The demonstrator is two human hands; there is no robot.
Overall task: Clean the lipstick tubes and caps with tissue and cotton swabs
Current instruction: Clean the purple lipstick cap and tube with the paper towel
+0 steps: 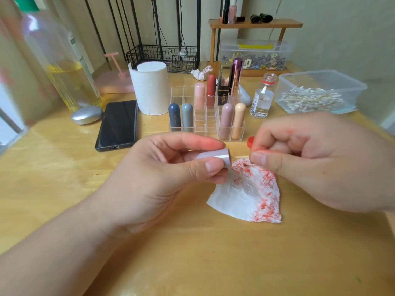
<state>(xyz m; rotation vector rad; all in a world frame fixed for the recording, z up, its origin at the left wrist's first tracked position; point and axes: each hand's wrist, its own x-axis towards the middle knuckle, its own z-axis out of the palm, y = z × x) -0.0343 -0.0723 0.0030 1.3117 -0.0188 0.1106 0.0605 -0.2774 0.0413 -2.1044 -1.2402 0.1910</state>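
My left hand (171, 174) pinches a pale lilac lipstick cap (215, 157) between thumb and fingers, its open end turned right. My right hand (316, 165) pinches a thin cotton swab (241, 155) whose tip points into the cap's mouth. Under both hands lies a white tissue (245, 195) smeared with red lipstick. Behind them a clear acrylic organizer (207, 124) holds several lipsticks upright. A small red cap (250, 141) shows just behind my right fingers.
A tissue roll (149, 88), a black phone (119, 124) and a silver oval case (86, 115) sit at left. A small open glass bottle (261, 99) and a clear box of cotton swabs (316, 92) stand at right. A crumpled tissue (201, 73) lies behind the organizer.
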